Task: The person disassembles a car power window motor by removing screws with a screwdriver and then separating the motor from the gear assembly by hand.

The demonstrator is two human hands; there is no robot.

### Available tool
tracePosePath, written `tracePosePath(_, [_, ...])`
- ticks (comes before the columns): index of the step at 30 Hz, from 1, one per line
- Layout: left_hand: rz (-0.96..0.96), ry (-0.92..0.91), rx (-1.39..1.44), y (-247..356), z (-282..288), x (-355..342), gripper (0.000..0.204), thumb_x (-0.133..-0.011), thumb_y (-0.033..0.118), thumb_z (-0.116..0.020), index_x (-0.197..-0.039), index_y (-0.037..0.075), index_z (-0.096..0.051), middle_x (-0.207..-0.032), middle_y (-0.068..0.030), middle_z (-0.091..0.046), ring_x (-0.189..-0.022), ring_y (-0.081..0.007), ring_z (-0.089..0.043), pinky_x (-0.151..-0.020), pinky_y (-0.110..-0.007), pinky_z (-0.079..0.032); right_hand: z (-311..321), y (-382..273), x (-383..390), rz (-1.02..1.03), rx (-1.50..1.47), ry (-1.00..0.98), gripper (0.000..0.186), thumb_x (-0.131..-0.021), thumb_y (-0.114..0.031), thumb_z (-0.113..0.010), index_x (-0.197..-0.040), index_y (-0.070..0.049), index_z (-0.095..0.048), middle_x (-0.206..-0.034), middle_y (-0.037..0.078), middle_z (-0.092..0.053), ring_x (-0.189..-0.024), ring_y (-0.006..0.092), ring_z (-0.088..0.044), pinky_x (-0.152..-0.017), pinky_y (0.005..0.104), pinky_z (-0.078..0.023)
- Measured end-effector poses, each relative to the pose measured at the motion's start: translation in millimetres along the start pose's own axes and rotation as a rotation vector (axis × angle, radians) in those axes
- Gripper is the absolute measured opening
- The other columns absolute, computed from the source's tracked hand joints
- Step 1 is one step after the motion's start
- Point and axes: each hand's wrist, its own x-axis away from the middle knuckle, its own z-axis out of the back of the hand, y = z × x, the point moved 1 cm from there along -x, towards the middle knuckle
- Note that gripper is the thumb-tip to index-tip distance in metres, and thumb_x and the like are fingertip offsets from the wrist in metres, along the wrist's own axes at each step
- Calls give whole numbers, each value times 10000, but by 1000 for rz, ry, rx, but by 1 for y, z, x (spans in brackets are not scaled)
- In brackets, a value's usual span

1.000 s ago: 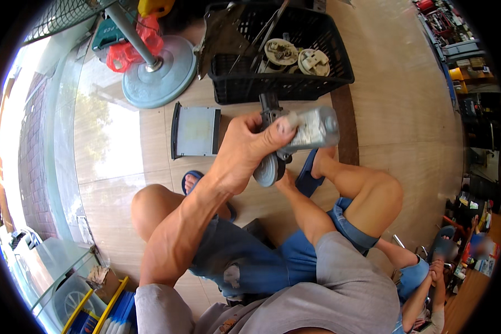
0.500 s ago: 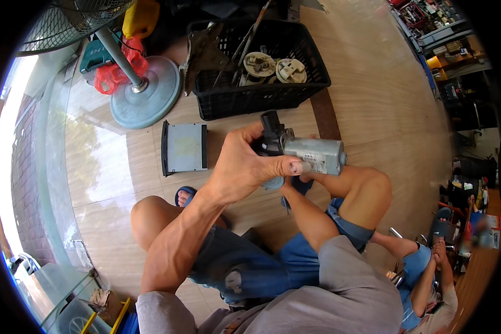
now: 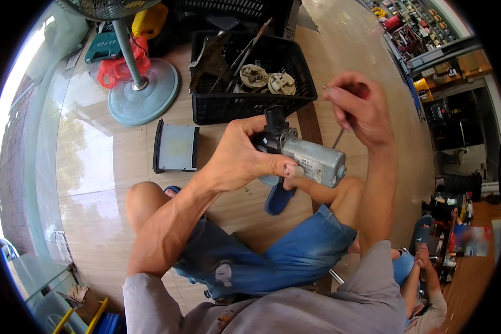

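My left hand [image 3: 236,158] is closed around a small electric motor [image 3: 312,160], with the thumb pressed on its silver-grey cylindrical can. A black housing with a connector [image 3: 275,119] sits at the motor's left end, partly covered by my fingers. To the right and a little above, my right hand [image 3: 364,111] is raised with the fingers curled in a pinch around a thin metal rod [image 3: 338,138]. The rod slants down toward the far side of the motor; its lower end is hidden or too fine to make out.
Ahead on the tiled floor stands a black plastic crate [image 3: 250,108] of metal parts. Left of it is a fan's round base [image 3: 145,100], with a red bag [image 3: 114,72] beside it. A flat metal box [image 3: 177,146] lies nearer. Another person's hands [image 3: 423,257] show at lower right.
My right hand has come up from below and behind the motor to its right side, now showing the thin rod. The motor stays in my left hand, its free end tipped slightly lower.
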Motion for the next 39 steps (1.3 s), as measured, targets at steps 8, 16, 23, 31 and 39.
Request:
tracePosePath(8, [132, 178, -367, -9, 13, 3, 512, -660, 300, -940, -973, -19, -692, -827, -23, -684, -754, -62, -571, -654, -239, -485, -31, -2, 14, 85, 60, -348, 155, -838, -54, -743, -943, 43, -686, -891, 111, -660, -789, 125, -599, -667, 232, -455])
tracePosePath(16, [303, 241, -680, -18, 20, -3, 595, -618, 357, -948, -932, -74, -684, -685, -66, -644, -643, -95, -565, -578, -276, -470, -26, 25, 4, 109, 195, -503, 109, -820, -38, -742, -910, 16, -715, -856, 71, -652, -747, 116, -576, -643, 241, -419])
tracePosePath(23, [455, 213, -655, -30, 12, -20, 478, -649, 222, -945, -958, -30, -680, -744, 15, -626, -658, -47, -519, -554, -225, -418, -13, 48, 2, 47, 251, -470, 131, -805, -44, -760, -928, -11, -729, -842, 42, -644, -756, 97, -549, -644, 241, -387])
tracePosePath(31, [400, 178, -663, -47, 9, -28, 536, -631, 357, -944, -899, -40, -703, -672, -32, -631, -629, -85, -558, -555, -276, -452, 0, 61, 7, 22, 238, -480, 144, -791, -35, -768, -928, -10, -734, -855, 43, -655, -786, 111, -569, -670, 250, -417])
tracePosePath(39, [409, 187, -746, -47, 9, -28, 540, -613, 381, -949, -858, -32, -703, -644, -26, -611, -616, -88, -547, -545, -276, -438, -1, 65, 5, -23, 222, -488, 142, -781, -24, -771, -915, -8, -728, -871, 35, -673, -794, 110, -596, -688, 250, -461])
